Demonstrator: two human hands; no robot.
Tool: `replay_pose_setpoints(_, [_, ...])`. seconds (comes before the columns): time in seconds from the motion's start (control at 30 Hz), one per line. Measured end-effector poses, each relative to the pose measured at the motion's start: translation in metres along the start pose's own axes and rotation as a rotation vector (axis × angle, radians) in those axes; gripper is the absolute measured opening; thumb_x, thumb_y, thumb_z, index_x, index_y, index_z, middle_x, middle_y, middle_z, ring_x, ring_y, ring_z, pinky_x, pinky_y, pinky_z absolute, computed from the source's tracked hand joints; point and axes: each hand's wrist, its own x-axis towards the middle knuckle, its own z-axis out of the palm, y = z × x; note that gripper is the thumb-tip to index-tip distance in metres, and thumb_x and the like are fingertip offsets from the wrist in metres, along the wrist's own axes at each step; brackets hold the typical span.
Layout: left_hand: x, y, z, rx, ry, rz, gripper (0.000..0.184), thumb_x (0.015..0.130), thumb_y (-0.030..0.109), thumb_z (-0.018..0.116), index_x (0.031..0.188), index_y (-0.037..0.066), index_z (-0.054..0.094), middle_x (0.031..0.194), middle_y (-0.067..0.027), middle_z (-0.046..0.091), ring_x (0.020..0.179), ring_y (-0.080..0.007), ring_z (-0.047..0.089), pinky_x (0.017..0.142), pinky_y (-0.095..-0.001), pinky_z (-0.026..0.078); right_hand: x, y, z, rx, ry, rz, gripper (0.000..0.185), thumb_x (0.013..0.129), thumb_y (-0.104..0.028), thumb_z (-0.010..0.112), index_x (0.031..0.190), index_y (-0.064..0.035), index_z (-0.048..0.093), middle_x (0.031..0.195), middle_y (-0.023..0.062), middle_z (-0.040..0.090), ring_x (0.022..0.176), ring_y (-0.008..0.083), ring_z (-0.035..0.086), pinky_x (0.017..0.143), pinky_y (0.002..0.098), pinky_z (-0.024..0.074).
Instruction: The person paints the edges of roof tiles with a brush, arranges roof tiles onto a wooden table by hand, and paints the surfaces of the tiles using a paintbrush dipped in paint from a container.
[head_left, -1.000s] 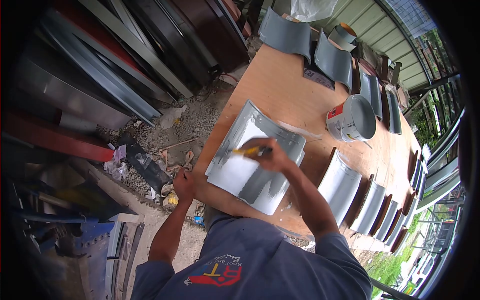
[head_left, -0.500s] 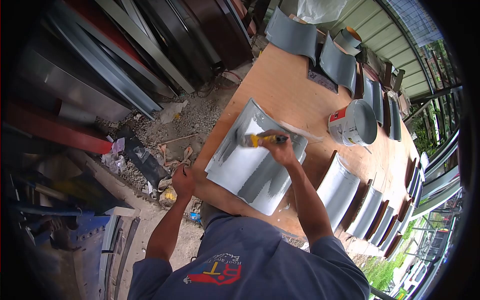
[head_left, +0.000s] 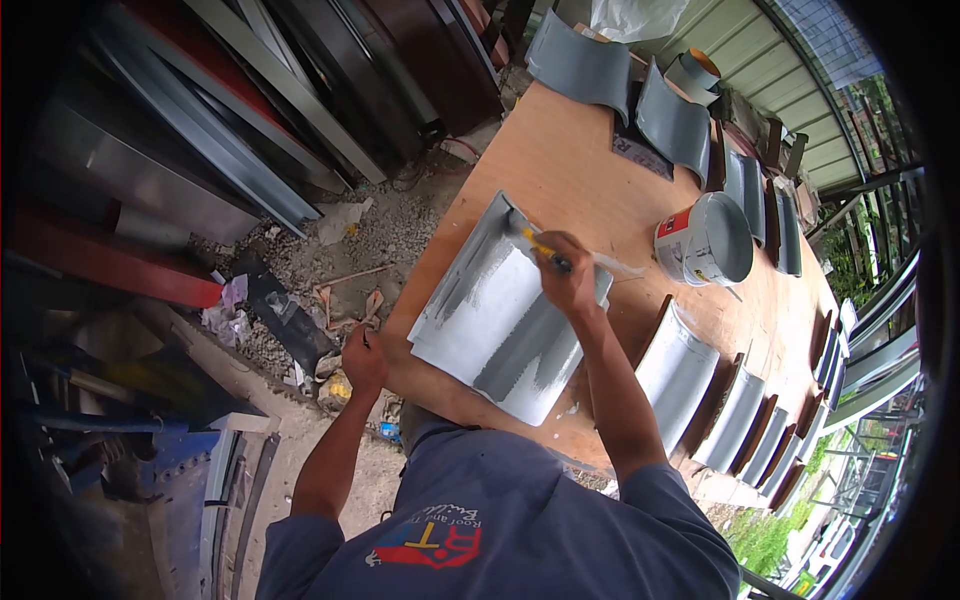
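Observation:
My right hand (head_left: 568,278) is wrapped round the yellow and black handle of a paintbrush (head_left: 540,247). Its bristles are at the far end of a curved grey roof tile (head_left: 470,325), blurred and partly covered by shadow. Pale wet paint coats much of the tile's left side and near edge, while a darker grey band runs down its right part. Beside the table's left edge, my left hand (head_left: 364,362) is closed in a fist. A small dark mark shows at its fingers, and whether it holds something is unclear.
A paint bucket (head_left: 681,256) stands right of the tile on the wooden table (head_left: 545,135). More curved tiles (head_left: 676,370) line the near right side, and others (head_left: 672,118) lie along the back. Long metal sheets (head_left: 200,130) lean at the left above gravel.
My right hand and the brush have moved away from me, toward the tile's far end, with the handle tilted differently. The bright paint patch there looks more spread out. My left hand stays put.

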Motion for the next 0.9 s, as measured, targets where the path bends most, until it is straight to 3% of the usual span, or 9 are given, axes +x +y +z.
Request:
replay_pose_setpoints(0.13, [-0.001, 0.001, 0.0, 0.023, 0.039, 0.048, 0.03, 0.096, 0.022, 0.051, 0.105, 0.001, 0.07, 0.093, -0.0249, 0.07, 0.088, -0.0468, 0.067, 0.079, -0.053, 0.052, -0.028, -0.023, -0.006, 0.194, -0.308, 0.122, 0.022, 0.079, -0.001, 0.079, 0.1, -0.0018, 0.075, 0.101, 0.0183, 0.073, 0.09, 0.0327, 0.071, 0.078, 0.0368, 0.056])
replay_pose_setpoints(0.2, [-0.002, 0.001, -0.001, 0.012, 0.044, 0.051, 0.029, 0.096, 0.021, 0.051, 0.105, 0.001, 0.07, 0.092, -0.0251, 0.07, 0.088, -0.0469, 0.067, 0.078, -0.0531, 0.052, -0.027, -0.036, -0.021, 0.162, -0.413, 0.096, 0.021, 0.08, -0.003, 0.08, 0.1, -0.0023, 0.076, 0.096, 0.0159, 0.075, 0.086, 0.0259, 0.072, 0.076, 0.0344, 0.0554])
replay_pose_setpoints(0.27, [-0.002, 0.002, 0.0, -0.003, 0.047, 0.058, 0.029, 0.096, 0.021, 0.051, 0.105, 0.001, 0.07, 0.092, -0.0252, 0.07, 0.087, -0.0469, 0.067, 0.078, -0.0532, 0.052, -0.022, -0.036, -0.033, 0.269, -0.514, 0.294, 0.019, 0.082, -0.004, 0.079, 0.1, -0.0019, 0.076, 0.088, 0.0125, 0.074, 0.081, 0.0183, 0.07, 0.074, 0.0319, 0.054])
replay_pose_setpoints(0.33, [0.0, -0.001, 0.001, -0.007, 0.017, 0.038, 0.029, 0.095, 0.02, 0.051, 0.105, 0.001, 0.07, 0.09, -0.0254, 0.07, 0.086, -0.0466, 0.067, 0.077, -0.0531, 0.052, -0.012, -0.012, -0.031, 0.275, -0.464, 0.295, 0.018, 0.085, -0.006, 0.078, 0.102, -0.0008, 0.075, 0.085, 0.0102, 0.073, 0.08, 0.0141, 0.067, 0.072, 0.0306, 0.053])
replay_pose_setpoints(0.43, [0.0, -0.001, 0.0, -0.019, -0.006, 0.019, 0.028, 0.094, 0.02, 0.051, 0.104, 0.002, 0.07, 0.088, -0.0257, 0.069, 0.086, -0.0462, 0.067, 0.077, -0.053, 0.052, 0.008, 0.005, -0.028, 0.161, -0.226, 0.331, 0.019, 0.084, -0.006, 0.077, 0.102, -0.0007, 0.074, 0.088, 0.0125, 0.074, 0.079, 0.0178, 0.069, 0.073, 0.0314, 0.0533])
replay_pose_setpoints(0.5, [0.0, 0.004, 0.0, -0.036, 0.022, 0.053, 0.028, 0.095, 0.021, 0.052, 0.104, 0.002, 0.07, 0.089, -0.0256, 0.069, 0.086, -0.0461, 0.067, 0.077, -0.053, 0.052, 0.015, 0.009, -0.022, 0.059, -0.011, 0.171, 0.018, 0.084, -0.005, 0.076, 0.101, -0.0004, 0.074, 0.091, 0.016, 0.073, 0.081, 0.0247, 0.071, 0.074, 0.033, 0.0542])
replay_pose_setpoints(0.6, [-0.002, 0.0, -0.001, -0.036, 0.047, 0.049, 0.028, 0.095, 0.021, 0.053, 0.103, 0.001, 0.07, 0.09, -0.0254, 0.069, 0.086, -0.0461, 0.067, 0.077, -0.053, 0.052, 0.001, 0.001, -0.011, 0.033, 0.041, 0.071, 0.018, 0.081, -0.001, 0.076, 0.099, -0.0002, 0.073, 0.095, 0.0186, 0.073, 0.086, 0.0322, 0.072, 0.076, 0.0361, 0.0554])
replay_pose_setpoints(0.73, [-0.001, 0.0, -0.001, -0.016, 0.034, 0.057, 0.026, 0.095, 0.02, 0.053, 0.102, 0.001, 0.07, 0.091, -0.0251, 0.069, 0.087, -0.0463, 0.067, 0.076, -0.0532, 0.051, -0.055, -0.031, 0.017, 0.154, -0.086, -0.041, 0.027, 0.077, 0.004, 0.079, 0.102, -0.0012, 0.073, 0.1, 0.0177, 0.073, 0.09, 0.036, 0.071, 0.081, 0.0408, 0.0567])
replay_pose_setpoints(0.9, [-0.002, 0.007, -0.003, -0.031, 0.03, 0.055, 0.026, 0.095, 0.02, 0.052, 0.098, 0.0, 0.068, 0.089, -0.0255, 0.068, 0.085, -0.0472, 0.066, 0.075, -0.0541, 0.05, -0.109, -0.081, 0.034, 0.377, -0.456, -0.054, 0.031, 0.078, 0.004, 0.077, 0.108, -0.0011, 0.073, 0.105, 0.0173, 0.073, 0.096, 0.0342, 0.07, 0.083, 0.0402, 0.0569])
